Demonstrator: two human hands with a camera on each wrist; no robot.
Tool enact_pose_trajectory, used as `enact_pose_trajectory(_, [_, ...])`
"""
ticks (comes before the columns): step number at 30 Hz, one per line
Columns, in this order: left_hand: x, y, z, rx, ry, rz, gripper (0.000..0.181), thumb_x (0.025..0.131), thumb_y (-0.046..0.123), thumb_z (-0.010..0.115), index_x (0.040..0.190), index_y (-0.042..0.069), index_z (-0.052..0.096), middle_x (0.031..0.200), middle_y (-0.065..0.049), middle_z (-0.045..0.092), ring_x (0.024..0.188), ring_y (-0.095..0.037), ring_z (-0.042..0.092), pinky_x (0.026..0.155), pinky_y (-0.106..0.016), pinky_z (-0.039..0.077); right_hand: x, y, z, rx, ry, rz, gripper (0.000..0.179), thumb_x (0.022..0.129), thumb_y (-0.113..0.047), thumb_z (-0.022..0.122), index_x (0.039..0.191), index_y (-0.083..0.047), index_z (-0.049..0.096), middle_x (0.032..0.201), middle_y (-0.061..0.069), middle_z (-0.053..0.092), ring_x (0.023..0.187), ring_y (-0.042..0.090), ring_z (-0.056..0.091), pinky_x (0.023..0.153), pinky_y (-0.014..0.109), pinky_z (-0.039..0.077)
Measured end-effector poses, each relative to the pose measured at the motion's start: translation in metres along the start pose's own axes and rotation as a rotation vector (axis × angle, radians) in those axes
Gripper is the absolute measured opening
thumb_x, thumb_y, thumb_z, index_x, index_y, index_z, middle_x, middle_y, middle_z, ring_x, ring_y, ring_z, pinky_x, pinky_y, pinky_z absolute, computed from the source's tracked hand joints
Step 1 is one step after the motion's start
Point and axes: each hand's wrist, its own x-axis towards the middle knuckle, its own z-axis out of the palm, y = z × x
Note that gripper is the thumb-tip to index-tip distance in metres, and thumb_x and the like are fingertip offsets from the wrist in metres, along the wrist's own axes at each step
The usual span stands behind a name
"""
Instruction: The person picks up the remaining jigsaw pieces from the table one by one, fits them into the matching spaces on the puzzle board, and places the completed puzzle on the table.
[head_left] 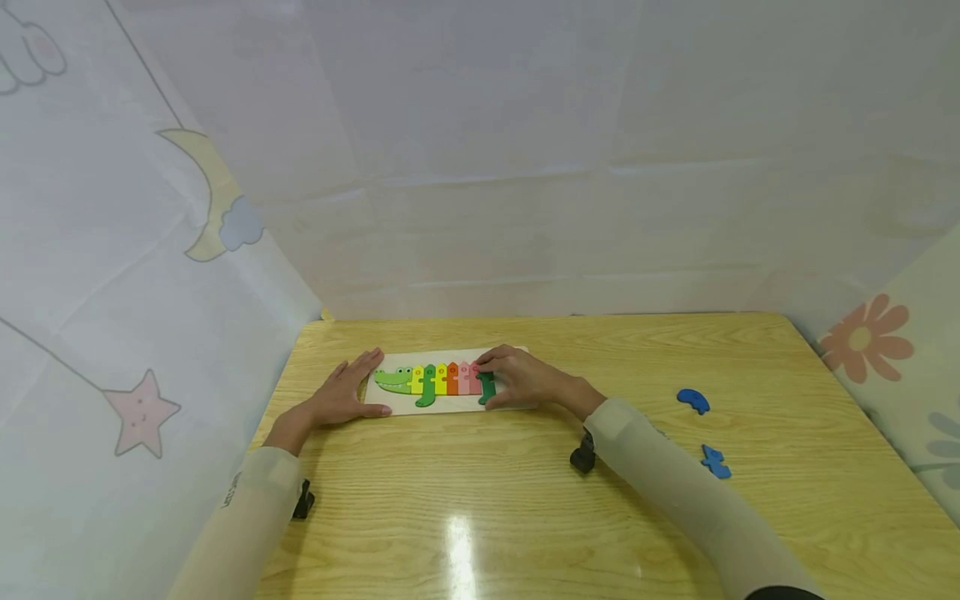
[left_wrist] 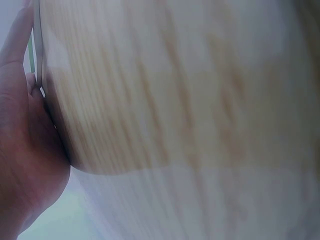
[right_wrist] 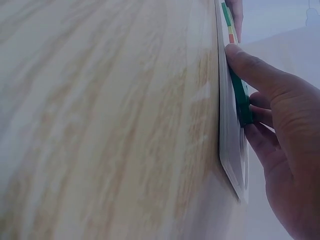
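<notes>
A pale wooden puzzle board lies on the table with a crocodile in it: light green head, then yellow, green, orange and pink pieces. My left hand rests at the board's left end, thumb and fingers spread along its corners. At the right end, my right hand pinches a dark green leg piece between thumb and fingertips. That piece sits against the board beside the pink ones; whether it lies flush I cannot tell. The hand covers part of the board's right end.
Two loose blue puzzle pieces lie on the table at the right: a curved dark blue one and a lighter blue one nearer me, beyond my right forearm. A pale wall sheet rises behind the wooden table.
</notes>
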Motion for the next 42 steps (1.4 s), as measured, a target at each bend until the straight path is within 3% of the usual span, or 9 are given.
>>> enact_pose_trajectory(10, [-0.001,-0.001,0.001,-0.009,0.029,0.02,0.116,0.089,0.06,0.078,0.17,0.003,0.017,0.177,-0.017,0.014,0.162,-0.043,0.011,0.126,-0.068,0.003,0.0,0.002,0.001,-0.002,0.019,-0.014,0.076,0.086,-0.045,0.089,0.143,0.0,0.065,0.15,0.015,0.058,0.142,0.034,0.05,0.118,0.054,0.044])
enact_pose_trajectory(21, [0.001,0.001,-0.002,0.003,-0.002,-0.015,0.115,0.09,0.056,0.081,0.17,0.004,0.017,0.177,-0.017,0.014,0.163,-0.042,0.011,0.127,-0.067,0.003,-0.005,0.006,0.003,0.01,0.051,0.016,0.074,0.088,-0.048,0.087,0.142,-0.003,0.067,0.148,0.014,0.058,0.139,0.032,0.053,0.116,0.05,0.046])
enact_pose_trajectory(36, [0.001,-0.009,0.003,-0.015,0.024,0.032,0.117,0.089,0.062,0.078,0.17,0.004,0.017,0.177,-0.016,0.014,0.162,-0.042,0.011,0.126,-0.07,0.003,-0.005,0.007,0.005,-0.002,0.069,-0.01,0.07,0.089,-0.043,0.087,0.142,-0.001,0.066,0.147,0.016,0.06,0.138,0.034,0.054,0.115,0.051,0.047])
enact_pose_trajectory(42, [0.001,-0.006,0.002,-0.003,0.001,0.0,0.116,0.09,0.06,0.078,0.171,0.007,0.015,0.178,-0.013,0.011,0.164,-0.039,0.008,0.128,-0.066,0.0,-0.007,0.006,0.004,0.003,0.066,0.004,0.074,0.089,-0.044,0.087,0.144,-0.001,0.064,0.149,0.015,0.059,0.14,0.034,0.052,0.117,0.051,0.045])
